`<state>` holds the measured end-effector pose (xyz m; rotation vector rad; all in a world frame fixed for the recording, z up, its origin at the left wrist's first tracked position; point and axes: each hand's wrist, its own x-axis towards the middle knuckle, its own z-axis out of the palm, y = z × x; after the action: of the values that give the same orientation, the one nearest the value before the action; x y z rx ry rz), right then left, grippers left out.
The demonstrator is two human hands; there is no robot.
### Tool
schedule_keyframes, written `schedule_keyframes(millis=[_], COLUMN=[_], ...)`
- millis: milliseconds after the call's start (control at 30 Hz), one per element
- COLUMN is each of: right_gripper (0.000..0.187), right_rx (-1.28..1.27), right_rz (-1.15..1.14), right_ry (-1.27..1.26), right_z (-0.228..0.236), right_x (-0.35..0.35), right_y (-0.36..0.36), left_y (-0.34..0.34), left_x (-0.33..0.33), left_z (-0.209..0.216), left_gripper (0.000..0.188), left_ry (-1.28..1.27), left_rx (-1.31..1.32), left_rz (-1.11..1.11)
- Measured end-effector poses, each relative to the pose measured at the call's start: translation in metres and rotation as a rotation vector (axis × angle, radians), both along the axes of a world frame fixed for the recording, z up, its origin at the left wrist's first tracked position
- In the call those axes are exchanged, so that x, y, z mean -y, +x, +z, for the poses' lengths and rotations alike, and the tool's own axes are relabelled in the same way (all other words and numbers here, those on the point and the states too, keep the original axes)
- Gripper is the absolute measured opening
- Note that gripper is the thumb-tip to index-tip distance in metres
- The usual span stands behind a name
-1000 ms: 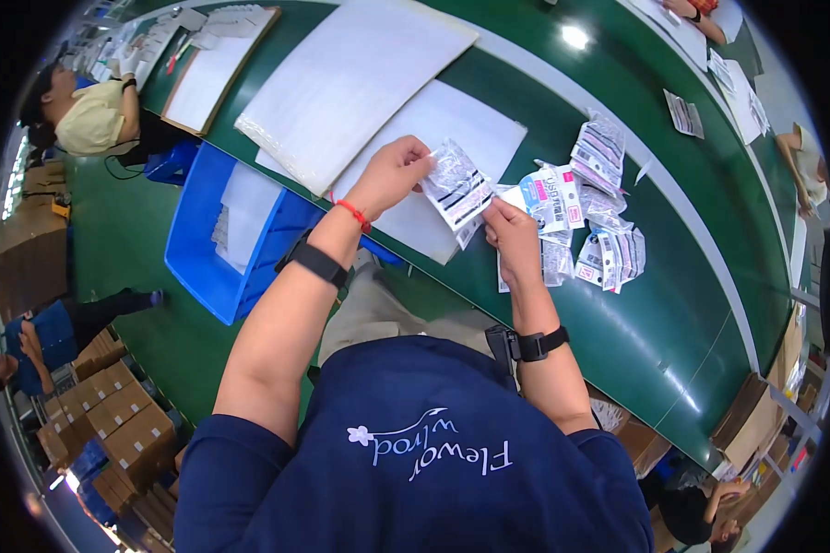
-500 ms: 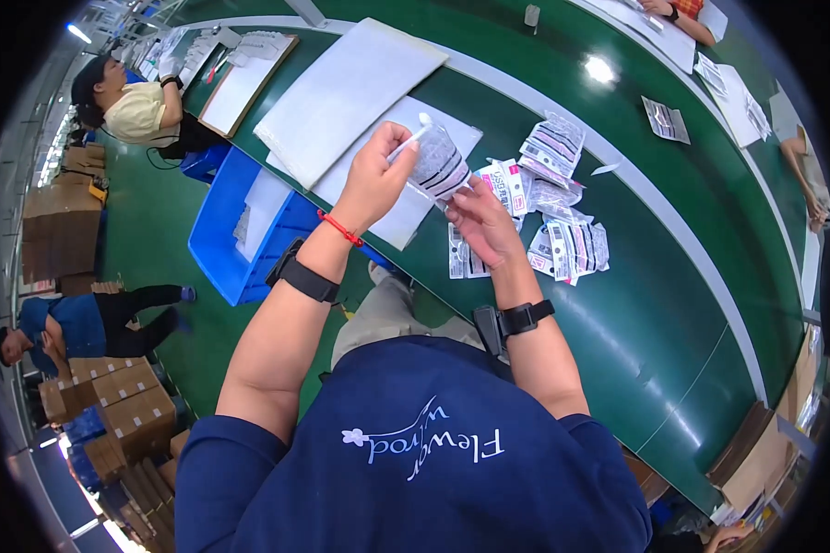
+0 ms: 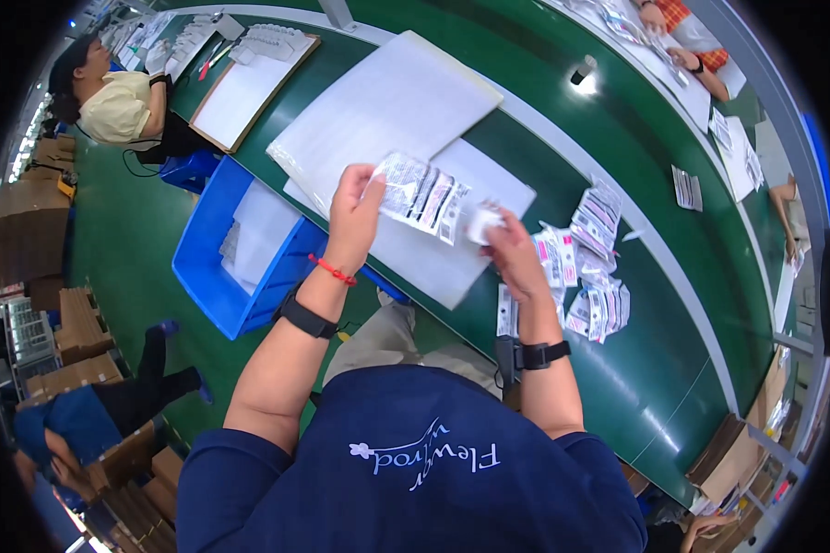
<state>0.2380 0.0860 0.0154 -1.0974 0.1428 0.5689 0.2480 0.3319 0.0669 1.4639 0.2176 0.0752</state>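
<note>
My left hand pinches one end of a clear plastic packet with dark printed bands, held above the white foam sheets. In my right hand is a small white object, gripped by the fingers a little to the right of the packet. Motion smears it, so its kind is unclear. Several similar filled packets lie in a loose pile on the green table, beyond and to the right of my right hand.
A large white foam sheet overlaps a smaller one on the green table. Left of the table edge stands a blue bin with white sheets inside. A co-worker sits at far left; others work across the table.
The packet was between both hands; now only my left hand holds it, lying flatter. My right hand has moved away rightward and shows a white object. The head view has shifted.
</note>
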Motion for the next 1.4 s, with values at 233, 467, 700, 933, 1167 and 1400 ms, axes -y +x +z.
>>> schedule_keyframes(millis=[233,467,700,933,1167,1400], right_gripper=[0.054,0.056,0.049,0.038,0.042,0.044], right_rx=[0.379,0.562,0.625,0.4,0.36,0.256], right_rz=[-0.264,-0.202,-0.375,-0.02,0.041,-0.089], right_ry=[-0.184,-0.899,-0.87,-0.513,-0.585,-0.786], right_z=[-0.002,-0.042,-0.037,0.025,0.012,-0.004], right_x=[-0.071,-0.12,-0.072,0.015,0.022,0.005], right_y=[0.141,0.223,0.185,0.042,-0.028,-0.031], left_y=[-0.023,-0.037,-0.005,0.029,0.042,0.029], left_x=[-0.051,-0.067,-0.074,-0.036,0.016,0.028], left_z=[-0.059,-0.071,-0.048,-0.053,-0.071,-0.074], left_gripper=[0.018,0.025,0.035,0.033,0.029,0.03], left_ry=[-0.505,-0.498,-0.57,-0.499,0.062,0.885], left_rx=[-0.423,-0.534,-0.503,-0.487,-0.231,0.452], left_rz=[0.0,-0.173,-0.179,-0.44,-0.685,-0.332])
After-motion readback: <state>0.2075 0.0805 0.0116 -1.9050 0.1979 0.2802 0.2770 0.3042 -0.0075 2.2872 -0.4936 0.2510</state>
